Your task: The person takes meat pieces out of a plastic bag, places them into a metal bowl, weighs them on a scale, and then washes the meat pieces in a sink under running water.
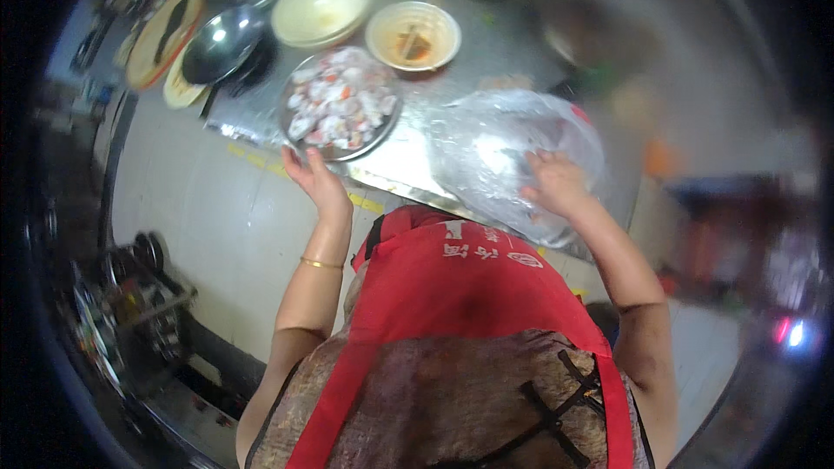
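My left hand (320, 182) is raised at the near rim of a round metal tray (355, 155), fingers apart and holding nothing that I can see. Pale chopped pieces (342, 101), whitish with some orange and pink, are heaped in this tray; what food they are is unclear. My right hand (557, 182) rests on a clear plastic bag (495, 143) lying spread and crumpled on the metal table (410, 150). Whether its fingers pinch the film cannot be made out. Blurred contents show faintly through the plastic.
Behind the tray stand a pale yellow bowl (322, 6) and a white bowl (414, 32) with brown-orange residue. At left are a shiny metal bowl (223, 44) and a round board (166, 32) bearing a dark knife-like object (172, 29). Yellow tape (365, 202) marks the floor.
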